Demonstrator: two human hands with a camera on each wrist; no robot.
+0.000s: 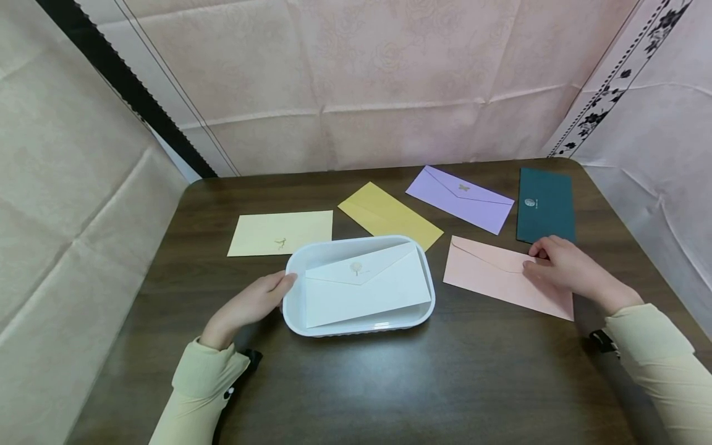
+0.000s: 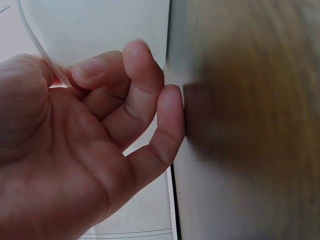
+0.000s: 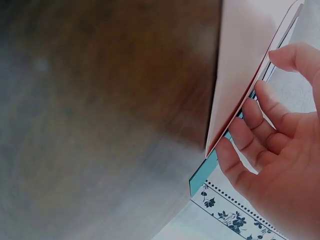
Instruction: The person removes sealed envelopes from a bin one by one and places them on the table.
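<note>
A white tray (image 1: 429, 309) holds a white envelope (image 1: 356, 290) with a gold tree emblem. My left hand (image 1: 250, 306) grips the tray's left rim, thumb over it; in the left wrist view its fingers (image 2: 145, 75) are curled below the rim. To the right lies a pink envelope (image 1: 484, 266). My right hand (image 1: 567, 272) rests at that envelope's upper right part, with bent fingertips touching it. In the right wrist view the thumb (image 3: 290, 57) and fingers stand apart along the pink envelope's edge (image 3: 235, 75).
A cream envelope (image 1: 283, 232), a yellow envelope (image 1: 389, 213) and a purple envelope (image 1: 461, 198) lie behind the tray. A dark teal envelope (image 1: 545, 201) is close behind my right hand. Pale cloth (image 1: 361, 86) hangs around the brown table (image 1: 389, 395).
</note>
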